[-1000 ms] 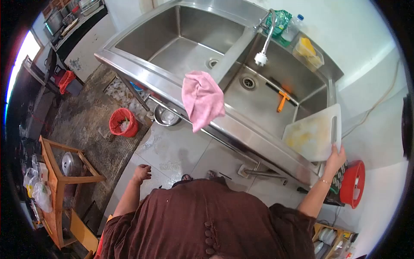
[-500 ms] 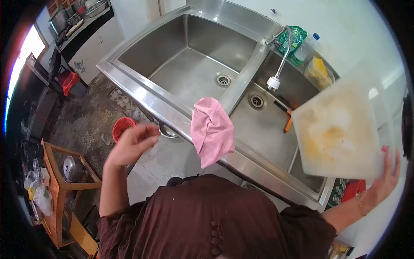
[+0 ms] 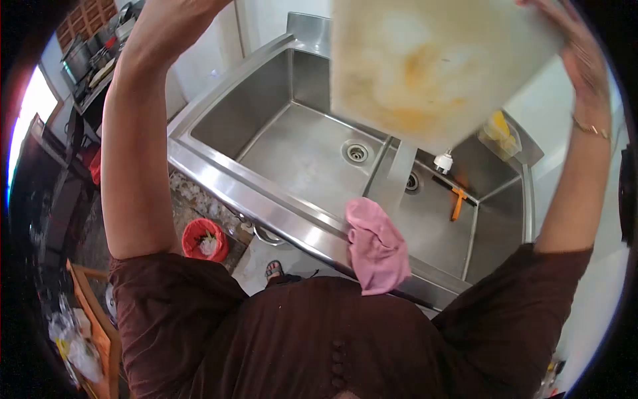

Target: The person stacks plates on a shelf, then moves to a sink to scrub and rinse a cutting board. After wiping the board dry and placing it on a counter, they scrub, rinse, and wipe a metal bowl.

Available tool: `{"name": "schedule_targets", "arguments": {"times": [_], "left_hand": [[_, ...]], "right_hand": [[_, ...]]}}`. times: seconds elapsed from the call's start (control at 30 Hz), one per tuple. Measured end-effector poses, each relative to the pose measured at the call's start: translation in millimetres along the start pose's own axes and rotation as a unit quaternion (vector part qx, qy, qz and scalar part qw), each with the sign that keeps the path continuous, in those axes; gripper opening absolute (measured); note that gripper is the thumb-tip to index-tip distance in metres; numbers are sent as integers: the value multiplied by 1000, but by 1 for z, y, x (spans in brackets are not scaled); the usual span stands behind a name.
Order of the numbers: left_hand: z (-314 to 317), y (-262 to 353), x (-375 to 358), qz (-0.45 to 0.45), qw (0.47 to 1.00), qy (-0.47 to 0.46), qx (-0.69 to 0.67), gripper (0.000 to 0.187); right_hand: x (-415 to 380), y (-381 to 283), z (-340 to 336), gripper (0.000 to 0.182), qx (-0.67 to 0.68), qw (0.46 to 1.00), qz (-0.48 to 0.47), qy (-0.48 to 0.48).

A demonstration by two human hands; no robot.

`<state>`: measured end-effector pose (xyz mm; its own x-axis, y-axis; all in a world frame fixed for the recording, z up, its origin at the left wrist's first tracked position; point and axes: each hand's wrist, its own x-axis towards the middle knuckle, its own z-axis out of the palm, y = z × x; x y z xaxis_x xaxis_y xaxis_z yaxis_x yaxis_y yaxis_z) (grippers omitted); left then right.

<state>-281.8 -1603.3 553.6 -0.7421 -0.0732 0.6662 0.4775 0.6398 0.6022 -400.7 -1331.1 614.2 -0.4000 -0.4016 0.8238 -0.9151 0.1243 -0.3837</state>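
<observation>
A squarish, cloudy white plastic container (image 3: pixel 438 73) with yellow-brown stains is held up high over the sinks, blurred and cut by the top edge. My right hand (image 3: pixel 571 46) grips its right side. My left hand (image 3: pixel 189 16) is raised at the top left, its fingers out of frame, so whether they touch anything is hidden. Below, a pink cloth (image 3: pixel 377 249) hangs over the front rim of the steel double sink (image 3: pixel 229 174). An orange-handled tool (image 3: pixel 458 203) lies in the right basin.
A white-tipped faucet hose (image 3: pixel 443 162) hangs over the right basin. Behind it sits a clear tub with yellow contents (image 3: pixel 500 135). A red-lined bin (image 3: pixel 205 239) stands on the floor at left, near a wooden cabinet (image 3: pixel 100 319) and bagged items (image 3: pixel 83 356).
Both arms have risen. The container has moved up and left, from beside the right basin to above the sinks. My left hand has gone up to the frame's top edge.
</observation>
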Motion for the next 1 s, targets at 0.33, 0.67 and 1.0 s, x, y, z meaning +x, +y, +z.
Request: {"name": "schedule_targets", "arguments": {"times": [0.33, 0.67, 1.0], "left_hand": [[-19, -137, 50, -77, 881, -312, 347, 55], [68, -256, -2, -215, 922, -310, 84, 25], [109, -300, -25, -412, 887, -114, -176, 9]], "right_hand": [[48, 82, 175, 29, -18, 919, 153, -362], [-34, 164, 260, 29, -227, 954, 39, -190], [-177, 36, 127, 37, -117, 915, 252, -292]]}}
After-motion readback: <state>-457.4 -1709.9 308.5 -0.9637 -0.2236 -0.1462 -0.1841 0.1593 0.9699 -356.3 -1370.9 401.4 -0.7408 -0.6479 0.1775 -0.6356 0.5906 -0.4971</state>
